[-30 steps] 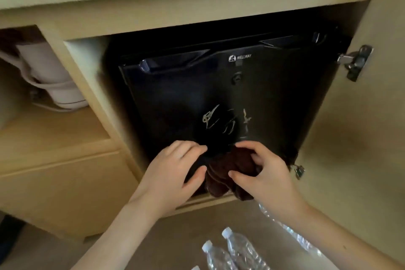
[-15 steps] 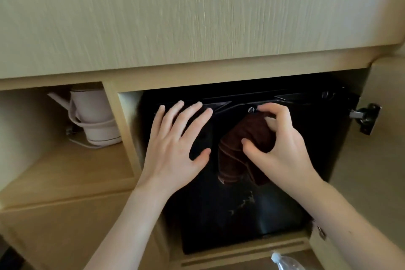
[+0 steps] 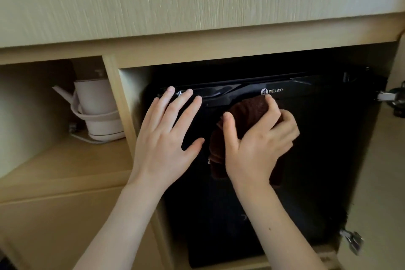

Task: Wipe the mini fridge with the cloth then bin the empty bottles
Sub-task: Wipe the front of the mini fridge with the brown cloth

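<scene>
A black mini fridge (image 3: pixel 317 149) with a WELLWAY badge stands inside a light wooden cabinet, its glossy door facing me. My right hand (image 3: pixel 258 144) grips a dark brown cloth (image 3: pixel 247 112) and presses it against the upper part of the door, just below the badge. My left hand (image 3: pixel 166 136) lies flat on the door's upper left, fingers spread, fingertips at the top edge. No bottles are in view.
A white electric kettle (image 3: pixel 96 107) with its cord sits on a shelf in the open compartment to the left. The cabinet door (image 3: pixel 385 182) stands open at the right, with metal hinges (image 3: pixel 392 96) at top and bottom. A wooden panel spans overhead.
Both hands and the cloth rose from the bottom of the fridge door to its top. The view tilted upward, and the bottles on the floor dropped out of sight.
</scene>
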